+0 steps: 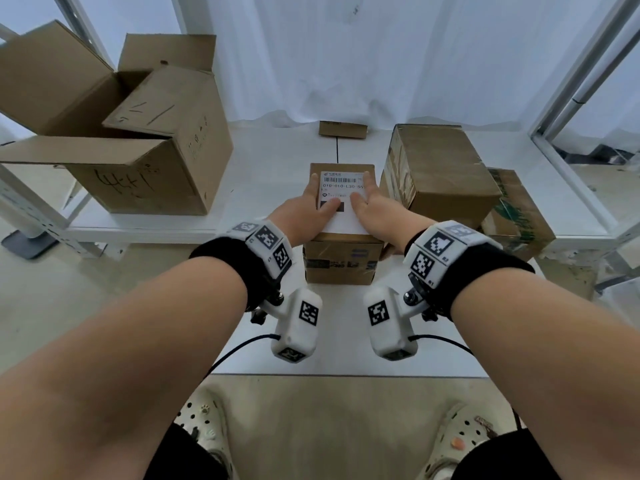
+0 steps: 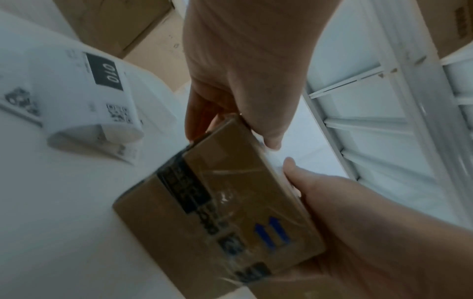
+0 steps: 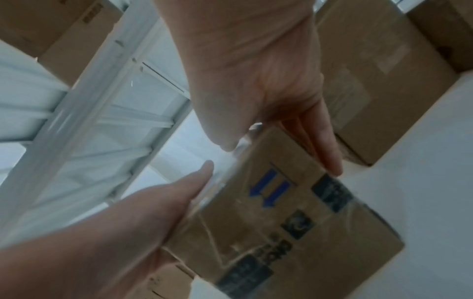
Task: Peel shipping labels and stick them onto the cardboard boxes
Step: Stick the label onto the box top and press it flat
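A small brown cardboard box [image 1: 343,261] with black print and clear tape stands at the middle of the white table. A white shipping label [image 1: 341,188] with a barcode lies on its top face. My left hand [image 1: 308,206] and right hand [image 1: 374,206] both rest flat on the box top. Both thumbs press on the label, and the straight fingers run along the box's left and right top edges. The left wrist view shows the left hand [image 2: 243,81] over the box [image 2: 230,192]. In the right wrist view the right hand [image 3: 256,81] reaches over the same box [image 3: 294,212].
A roll of labels [image 2: 94,113] lies on the table [image 1: 270,168] left of the box. A large open carton [image 1: 138,133] stands at the far left. Taped boxes [image 1: 440,168] and a green-printed box [image 1: 519,216] crowd the right. A flat cardboard piece [image 1: 343,129] sits at the back.
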`<state>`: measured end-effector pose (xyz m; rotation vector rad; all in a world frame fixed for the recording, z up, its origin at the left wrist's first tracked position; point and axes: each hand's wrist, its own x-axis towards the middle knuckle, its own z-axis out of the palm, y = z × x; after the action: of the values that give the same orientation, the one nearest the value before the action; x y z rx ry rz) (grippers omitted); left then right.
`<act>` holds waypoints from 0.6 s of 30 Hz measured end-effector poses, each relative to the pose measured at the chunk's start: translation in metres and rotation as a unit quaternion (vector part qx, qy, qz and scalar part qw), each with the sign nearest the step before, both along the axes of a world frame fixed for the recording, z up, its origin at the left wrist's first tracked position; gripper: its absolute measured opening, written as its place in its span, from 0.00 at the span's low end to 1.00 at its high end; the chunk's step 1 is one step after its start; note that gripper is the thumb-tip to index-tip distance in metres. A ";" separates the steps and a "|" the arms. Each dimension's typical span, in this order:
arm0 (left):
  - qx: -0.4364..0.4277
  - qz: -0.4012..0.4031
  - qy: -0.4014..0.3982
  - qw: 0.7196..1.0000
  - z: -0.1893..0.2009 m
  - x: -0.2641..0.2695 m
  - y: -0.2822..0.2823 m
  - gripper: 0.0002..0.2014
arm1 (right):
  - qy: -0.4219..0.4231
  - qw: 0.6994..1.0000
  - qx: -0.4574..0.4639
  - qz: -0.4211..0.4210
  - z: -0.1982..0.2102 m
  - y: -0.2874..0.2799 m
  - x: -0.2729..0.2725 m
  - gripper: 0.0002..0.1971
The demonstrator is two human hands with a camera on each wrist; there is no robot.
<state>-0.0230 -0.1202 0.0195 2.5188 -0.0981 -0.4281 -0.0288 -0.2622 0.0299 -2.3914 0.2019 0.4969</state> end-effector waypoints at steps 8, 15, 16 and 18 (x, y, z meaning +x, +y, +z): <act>-0.093 0.012 0.029 0.995 0.003 -0.003 0.013 0.28 | -0.008 0.997 0.078 -0.009 0.009 -0.007 -0.012 0.27; -0.120 0.007 0.105 0.987 0.017 -0.016 0.019 0.44 | 0.086 0.995 0.054 0.015 0.024 -0.012 -0.028 0.43; -0.126 0.010 0.115 0.985 0.018 -0.017 0.019 0.44 | 0.096 0.992 0.084 0.003 0.025 -0.012 -0.028 0.44; -0.149 0.014 0.129 0.980 0.020 -0.018 0.019 0.44 | 0.104 0.987 0.123 -0.016 0.025 -0.011 -0.025 0.46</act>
<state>-0.0406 -0.1009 0.0394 2.1491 -0.0238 -0.6708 -0.0542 -0.2735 0.0546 -2.0933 0.2547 0.7145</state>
